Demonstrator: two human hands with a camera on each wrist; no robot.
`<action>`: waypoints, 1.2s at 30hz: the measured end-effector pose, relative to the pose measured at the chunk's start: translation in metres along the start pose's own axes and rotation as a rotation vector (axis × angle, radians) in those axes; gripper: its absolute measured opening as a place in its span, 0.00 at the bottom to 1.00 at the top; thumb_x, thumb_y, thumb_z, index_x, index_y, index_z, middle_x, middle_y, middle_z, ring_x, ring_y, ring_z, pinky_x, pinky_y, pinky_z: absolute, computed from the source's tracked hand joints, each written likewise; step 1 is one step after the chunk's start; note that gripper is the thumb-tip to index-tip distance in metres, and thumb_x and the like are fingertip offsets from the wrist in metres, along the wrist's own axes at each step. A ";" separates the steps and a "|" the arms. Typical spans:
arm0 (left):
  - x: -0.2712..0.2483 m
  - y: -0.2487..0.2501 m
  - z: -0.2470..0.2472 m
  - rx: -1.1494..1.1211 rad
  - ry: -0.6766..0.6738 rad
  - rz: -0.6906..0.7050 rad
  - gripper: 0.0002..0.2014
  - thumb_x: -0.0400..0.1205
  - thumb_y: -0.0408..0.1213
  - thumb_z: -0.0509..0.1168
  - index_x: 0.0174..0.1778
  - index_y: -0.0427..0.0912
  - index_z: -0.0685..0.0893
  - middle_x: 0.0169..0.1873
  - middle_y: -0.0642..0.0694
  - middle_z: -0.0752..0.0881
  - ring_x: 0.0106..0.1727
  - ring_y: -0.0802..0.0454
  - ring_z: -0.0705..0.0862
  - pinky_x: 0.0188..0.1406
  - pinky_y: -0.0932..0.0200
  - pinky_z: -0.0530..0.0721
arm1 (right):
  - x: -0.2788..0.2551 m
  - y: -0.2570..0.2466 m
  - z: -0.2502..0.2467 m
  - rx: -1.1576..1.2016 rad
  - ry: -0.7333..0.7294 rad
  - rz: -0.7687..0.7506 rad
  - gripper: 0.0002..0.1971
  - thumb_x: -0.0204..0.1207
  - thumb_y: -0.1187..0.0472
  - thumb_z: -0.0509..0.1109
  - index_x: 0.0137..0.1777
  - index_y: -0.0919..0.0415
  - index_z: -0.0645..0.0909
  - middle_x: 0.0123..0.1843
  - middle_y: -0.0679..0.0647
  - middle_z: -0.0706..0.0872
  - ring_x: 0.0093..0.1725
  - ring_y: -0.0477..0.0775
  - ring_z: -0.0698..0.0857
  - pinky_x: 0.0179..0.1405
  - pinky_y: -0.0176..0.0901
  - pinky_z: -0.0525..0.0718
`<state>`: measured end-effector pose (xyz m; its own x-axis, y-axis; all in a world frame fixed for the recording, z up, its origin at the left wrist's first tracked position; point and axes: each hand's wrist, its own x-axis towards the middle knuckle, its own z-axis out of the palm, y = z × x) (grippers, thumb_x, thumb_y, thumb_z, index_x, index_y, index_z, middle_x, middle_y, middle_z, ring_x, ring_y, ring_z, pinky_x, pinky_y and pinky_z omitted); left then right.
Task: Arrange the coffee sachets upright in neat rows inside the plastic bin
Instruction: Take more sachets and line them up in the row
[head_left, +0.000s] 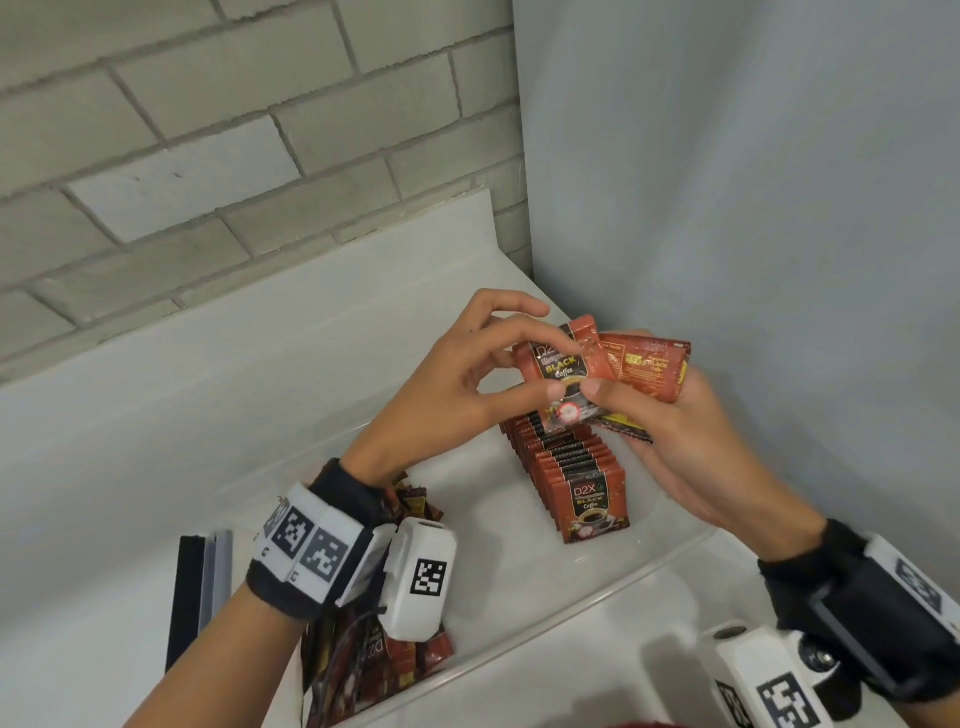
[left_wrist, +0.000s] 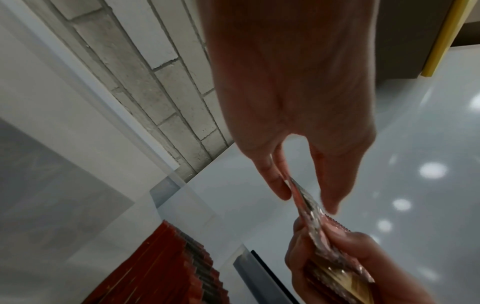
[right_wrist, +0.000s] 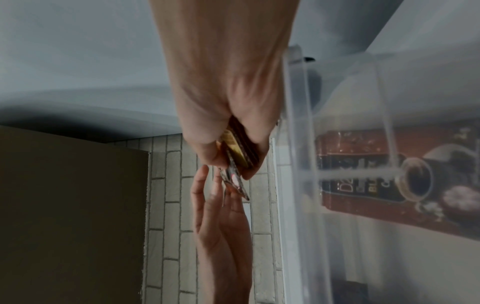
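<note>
A sachet (head_left: 558, 376) hung above the bin (head_left: 670, 553), pinched by the left hand (head_left: 457, 395) and the right hand (head_left: 670, 436), which also clutched more sachets (head_left: 649, 371). Below stood an upright row (head_left: 576, 467); a loose pile (head_left: 374, 670) lay under the left wrist, beside a brick wall (head_left: 234, 135).

Black wrist straps (head_left: 340, 499) on bare forearms. White camera housings (head_left: 418, 577) (square black-and-white markers on each). Thin black cable (head_left: 337, 654) underneath.

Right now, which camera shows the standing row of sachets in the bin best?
The head view: the whole row shows, front label readable. The left wrist view catches only its blurred top edges; the right wrist view shows only one blurred label through the bin wall.
</note>
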<state>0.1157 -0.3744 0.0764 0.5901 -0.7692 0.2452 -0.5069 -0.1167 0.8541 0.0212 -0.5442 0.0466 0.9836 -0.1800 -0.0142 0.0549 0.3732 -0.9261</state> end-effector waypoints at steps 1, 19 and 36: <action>0.000 0.001 0.000 -0.007 -0.026 -0.004 0.11 0.79 0.36 0.71 0.57 0.49 0.86 0.64 0.47 0.73 0.66 0.53 0.77 0.60 0.59 0.83 | 0.000 0.000 0.000 -0.008 -0.008 0.002 0.13 0.70 0.65 0.72 0.54 0.56 0.83 0.51 0.56 0.91 0.53 0.56 0.90 0.50 0.42 0.87; -0.007 -0.015 0.033 0.401 -0.552 0.113 0.18 0.75 0.27 0.73 0.62 0.37 0.87 0.45 0.42 0.76 0.43 0.56 0.73 0.47 0.76 0.72 | 0.000 -0.003 0.001 0.200 0.202 -0.081 0.09 0.59 0.46 0.76 0.36 0.49 0.90 0.38 0.51 0.85 0.40 0.45 0.85 0.49 0.36 0.85; -0.019 -0.033 0.066 0.828 -0.474 0.452 0.10 0.79 0.34 0.69 0.55 0.42 0.88 0.47 0.44 0.81 0.52 0.48 0.71 0.47 0.53 0.74 | 0.000 -0.006 0.003 0.202 0.205 -0.052 0.10 0.62 0.47 0.74 0.38 0.52 0.88 0.38 0.54 0.85 0.39 0.47 0.85 0.47 0.36 0.85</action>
<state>0.0796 -0.3976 0.0134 0.0244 -0.9941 0.1056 -0.9944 -0.0133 0.1045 0.0209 -0.5441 0.0533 0.9242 -0.3765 -0.0640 0.1575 0.5284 -0.8342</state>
